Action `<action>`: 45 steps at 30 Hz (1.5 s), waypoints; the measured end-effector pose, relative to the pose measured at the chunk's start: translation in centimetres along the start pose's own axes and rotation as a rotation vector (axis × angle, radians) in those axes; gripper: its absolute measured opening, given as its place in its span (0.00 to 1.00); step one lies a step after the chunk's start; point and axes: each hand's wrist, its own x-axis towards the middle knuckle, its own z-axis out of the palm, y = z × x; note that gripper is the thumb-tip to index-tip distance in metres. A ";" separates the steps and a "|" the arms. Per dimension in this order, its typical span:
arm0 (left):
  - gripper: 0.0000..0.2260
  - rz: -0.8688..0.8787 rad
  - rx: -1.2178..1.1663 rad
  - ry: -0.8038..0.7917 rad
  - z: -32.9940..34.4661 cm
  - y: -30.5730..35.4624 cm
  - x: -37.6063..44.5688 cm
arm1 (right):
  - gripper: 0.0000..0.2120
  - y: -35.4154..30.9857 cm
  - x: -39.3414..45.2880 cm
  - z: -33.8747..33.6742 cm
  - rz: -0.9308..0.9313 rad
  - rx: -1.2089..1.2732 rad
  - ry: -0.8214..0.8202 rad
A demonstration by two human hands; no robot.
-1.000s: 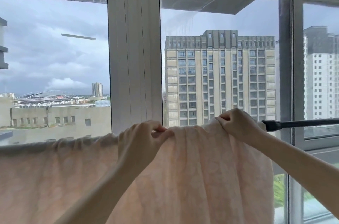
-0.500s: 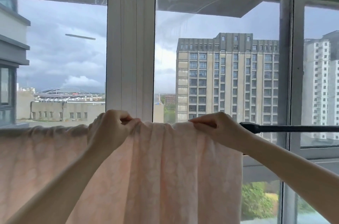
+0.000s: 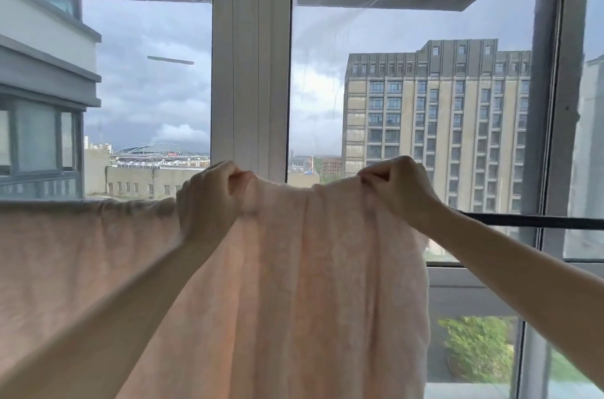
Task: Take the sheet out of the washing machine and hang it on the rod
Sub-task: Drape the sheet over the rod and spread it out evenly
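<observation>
Hanging over the thin black metal rod (image 3: 536,222), the pale pink patterned cotton sheet (image 3: 294,284) draped down in front of the white-framed window (image 3: 251,72).

- Left hand (image 3: 209,199): fingers curled, pinching a bunch of the sheet's top fold near the centre mullion.
- Right hand (image 3: 400,191): fingers curled too, gripping the top fold near the sheet's right edge. Between the 2 hands the fold was lifted a little above the rod line and sagged slightly.
- Left of the left hand, the sheet lay gathered along the rod out to the frame edge; the rod itself was hidden under the cloth there.
- Right of the right hand, bare rod ran on to the frame edge.
- The lower hem was out of view, so I could not tell how evenly the 2 sides hung.

Judgement: the washing machine step is done; the step in hand looks like spreading and levelling the cloth.

Risks from here:
- With the fold raised off the rod, letting go unevenly could let the heavier side drag the whole sheet off.
- Pulling too far right could run the edge past the cloth's balance point, and that end could slip off.
- Bunched folds left at the left side would likely dry slowly.
- A hard tug could shift the rod, whose mountings were not visible.
</observation>
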 end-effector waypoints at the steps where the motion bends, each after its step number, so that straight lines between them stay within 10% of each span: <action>1: 0.09 0.002 -0.032 0.006 0.0 -0.2 0.3 | 0.07 0.2 0.4 -0.5 0.006 0.027 0.055; 15: 0.06 -0.025 0.023 -0.346 0.5 -0.9 0.7 | 0.05 4.4 0.0 -3.7 -0.017 -0.092 0.035; 22: 0.03 0.165 -0.325 -0.648 2.2 5.6 -1.0 | 0.06 4.1 -0.7 -3.6 -0.051 -0.072 -0.074; 27: 0.06 0.102 -0.374 -0.602 2.8 6.0 -0.8 | 0.07 5.0 -1.1 -4.5 -0.041 -0.084 -0.298; 40: 0.06 0.038 -0.164 -0.423 1.7 3.5 0.0 | 0.04 5.5 0.8 -8.2 -0.014 -0.247 0.033; 45: 0.06 0.060 -0.031 -0.384 2.1 4.2 -0.3 | 0.06 7.3 -1.0 -8.1 0.023 -0.435 -0.298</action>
